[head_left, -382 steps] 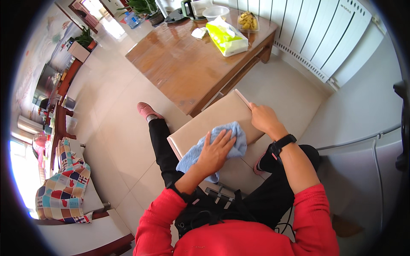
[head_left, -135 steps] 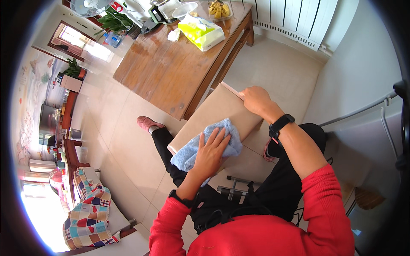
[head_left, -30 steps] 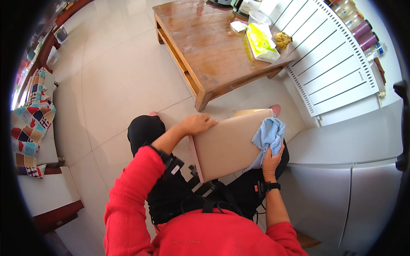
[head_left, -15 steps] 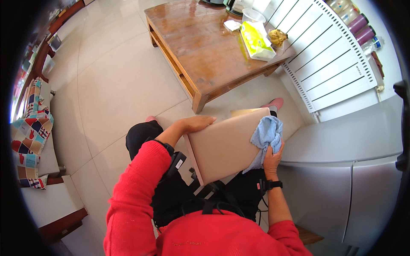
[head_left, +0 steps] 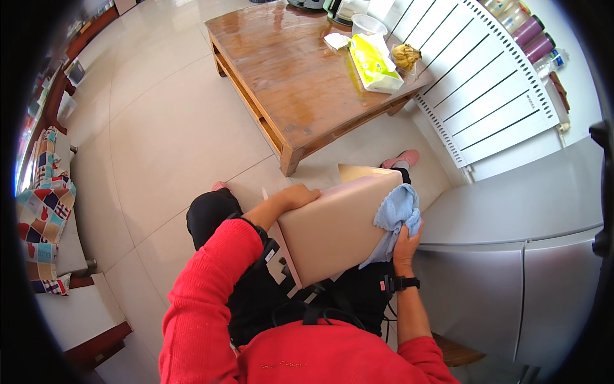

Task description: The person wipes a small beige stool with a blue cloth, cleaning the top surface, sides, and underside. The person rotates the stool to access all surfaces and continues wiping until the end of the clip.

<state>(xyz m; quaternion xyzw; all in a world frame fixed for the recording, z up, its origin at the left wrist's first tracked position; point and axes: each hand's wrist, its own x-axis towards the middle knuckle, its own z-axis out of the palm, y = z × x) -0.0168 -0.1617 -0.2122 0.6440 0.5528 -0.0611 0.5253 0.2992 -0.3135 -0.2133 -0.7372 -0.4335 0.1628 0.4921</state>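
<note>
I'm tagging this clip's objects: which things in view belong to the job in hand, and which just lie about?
In use:
blue cloth, in the right hand
beige box-like piece, left hand on its edge

Lying about, on the wooden table:
tissue pack
bananas
clear plastic tub

Pale beige tiles with thin joints cover the floor (head_left: 173, 134). A glossy brown wooden desk (head_left: 268, 70) stands near a white slatted radiator (head_left: 495, 96) on a white wall (head_left: 581, 89). Patchwork fabric (head_left: 39, 214) drapes furniture at left, where bright light enters; a silver-grey cabinet (head_left: 470, 281) fills the right.
</note>
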